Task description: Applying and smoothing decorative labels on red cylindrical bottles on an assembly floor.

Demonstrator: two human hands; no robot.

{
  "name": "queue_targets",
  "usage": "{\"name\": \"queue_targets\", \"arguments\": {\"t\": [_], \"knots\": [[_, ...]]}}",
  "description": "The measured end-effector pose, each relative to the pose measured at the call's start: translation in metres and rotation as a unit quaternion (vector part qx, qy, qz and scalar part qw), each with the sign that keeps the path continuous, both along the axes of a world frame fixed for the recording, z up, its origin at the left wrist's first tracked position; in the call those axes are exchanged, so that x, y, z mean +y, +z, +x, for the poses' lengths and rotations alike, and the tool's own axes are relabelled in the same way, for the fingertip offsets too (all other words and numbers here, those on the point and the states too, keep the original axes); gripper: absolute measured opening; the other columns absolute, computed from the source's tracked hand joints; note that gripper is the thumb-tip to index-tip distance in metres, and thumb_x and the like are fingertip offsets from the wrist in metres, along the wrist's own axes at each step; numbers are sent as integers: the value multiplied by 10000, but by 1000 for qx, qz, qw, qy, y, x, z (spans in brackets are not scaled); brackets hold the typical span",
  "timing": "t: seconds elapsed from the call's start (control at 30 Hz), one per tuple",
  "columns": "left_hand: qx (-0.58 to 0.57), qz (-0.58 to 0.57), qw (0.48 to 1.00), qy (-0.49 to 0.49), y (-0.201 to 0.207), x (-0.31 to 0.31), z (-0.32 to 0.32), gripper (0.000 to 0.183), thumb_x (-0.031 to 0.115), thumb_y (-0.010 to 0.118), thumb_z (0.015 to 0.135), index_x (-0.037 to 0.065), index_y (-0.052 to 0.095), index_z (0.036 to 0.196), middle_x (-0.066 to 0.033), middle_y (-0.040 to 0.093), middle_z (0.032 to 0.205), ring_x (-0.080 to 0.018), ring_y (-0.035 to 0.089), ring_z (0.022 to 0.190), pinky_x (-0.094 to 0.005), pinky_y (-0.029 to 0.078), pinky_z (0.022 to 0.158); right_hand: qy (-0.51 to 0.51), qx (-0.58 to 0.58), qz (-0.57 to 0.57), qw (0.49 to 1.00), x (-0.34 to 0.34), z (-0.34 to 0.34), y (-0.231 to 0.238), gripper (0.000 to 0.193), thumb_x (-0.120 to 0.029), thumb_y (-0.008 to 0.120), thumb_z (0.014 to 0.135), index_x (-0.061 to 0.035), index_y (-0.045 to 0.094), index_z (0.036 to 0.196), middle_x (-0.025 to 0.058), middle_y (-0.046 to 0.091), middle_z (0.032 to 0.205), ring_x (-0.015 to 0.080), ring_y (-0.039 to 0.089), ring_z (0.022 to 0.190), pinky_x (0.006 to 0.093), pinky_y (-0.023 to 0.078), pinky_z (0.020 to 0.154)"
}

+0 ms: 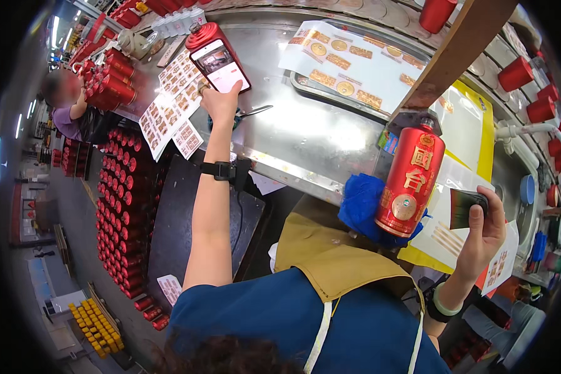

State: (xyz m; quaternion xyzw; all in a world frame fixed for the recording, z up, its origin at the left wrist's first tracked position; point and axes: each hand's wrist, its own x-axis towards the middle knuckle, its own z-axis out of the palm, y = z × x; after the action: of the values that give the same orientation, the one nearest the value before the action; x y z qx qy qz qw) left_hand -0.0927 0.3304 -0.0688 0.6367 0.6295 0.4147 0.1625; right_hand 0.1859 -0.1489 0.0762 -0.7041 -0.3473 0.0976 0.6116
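At the far left of the steel counter (305, 134), the left hand (221, 103) was stretched out at full reach, its fingertips touching the lower edge of a phone (220, 65) propped aslant against a red bottle (204, 34); the phone lay straight ahead of that hand, its long axis running up and to the left, and whether the fingers were spread I could not tell. The right hand (487, 230) was well apart, low at the right, curled closed around a small dark block (464, 209). Just left of it stood an upright red bottle with gold characters (411, 181), resting on a blue cloth (361, 206). Sheets of gold-and-red labels (168, 109) lay by the phone; a white label sheet (349, 62) sat on a tray farther right. Rows of red bottles (121, 206) filled the floor.
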Motion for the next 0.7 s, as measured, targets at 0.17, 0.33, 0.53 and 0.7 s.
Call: {"name": "queue_targets", "arguments": {"t": [0.17, 0.33, 0.53, 0.7], "knots": [[-23, -38, 999, -4, 17, -13, 8, 695, 322, 930, 693, -124, 626, 1131, -282, 704, 1116, -440, 625, 1127, -490, 455, 1033, -7, 0, -2, 1000, 0, 0, 0, 265, -78, 688, 1003, 42, 658, 1237, 49, 663, 1060, 100, 623, 972, 239, 487, 890], [49, 22, 998, 22, 20, -40, -10, 873, 316, 926, 709, -158, 509, 1312, -311, 548, 1374, -451, 444, 1348, -504, 358, 1129, -4, -9, -12, 1000, 2, 2, 3, 262, -64, 680, 1005, 47, 656, 1241, 53, 663, 1071, 104, 621, 990, 238, 480, 909], [-62, 149, 973, -164, 48, -143, 16, 1096, 330, 952, 731, -128, 326, 1505, -293, 383, 1527, -419, 364, 1418, -496, 310, 1186, 8, -23, -30, 999, 1, 19, 9, 266, -8, 672, 991, 54, 653, 1249, 65, 663, 1097, 116, 624, 1016, 248, 481, 932], [-64, -45, 874, -479, 86, -235, 49, 1343, 354, 1005, 621, -9, 191, 1624, -236, 283, 1631, -358, 326, 1486, -470, 307, 1211, 17, -114, -42, 992, 36, 23, 29, 261, 21, 721, 931, 25, 695, 1191, 59, 713, 1037, 111, 637, 976, 259, 501, 901]]}}
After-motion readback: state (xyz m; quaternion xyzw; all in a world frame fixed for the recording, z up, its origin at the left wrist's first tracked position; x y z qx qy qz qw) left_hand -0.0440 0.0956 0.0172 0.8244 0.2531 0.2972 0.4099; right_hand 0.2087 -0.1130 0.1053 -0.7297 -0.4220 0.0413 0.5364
